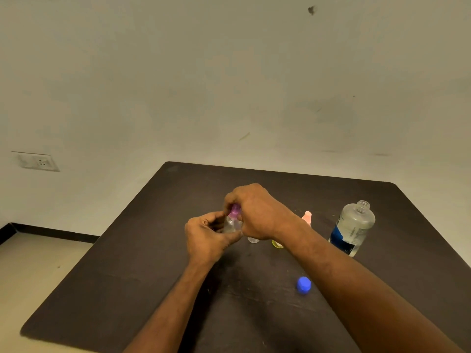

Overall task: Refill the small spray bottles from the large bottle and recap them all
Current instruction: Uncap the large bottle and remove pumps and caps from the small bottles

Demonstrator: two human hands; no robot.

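Note:
My left hand (207,234) grips the clear body of a small spray bottle (232,224) above the middle of the dark table (142,263). My right hand (254,211) is closed over its purple spray cap (235,210) from above. Behind my right wrist a small bottle with a pink cap (307,217) stands, and a yellow-capped one (276,243) and a clear one (253,240) peek out beneath the hand. The large clear bottle (353,228) with a blue label stands uncapped at the right. Its blue cap (303,285) lies near the front.
The table stands against a pale wall with a wall socket (38,162) at the left. Pale floor (33,266) shows left of the table's edge.

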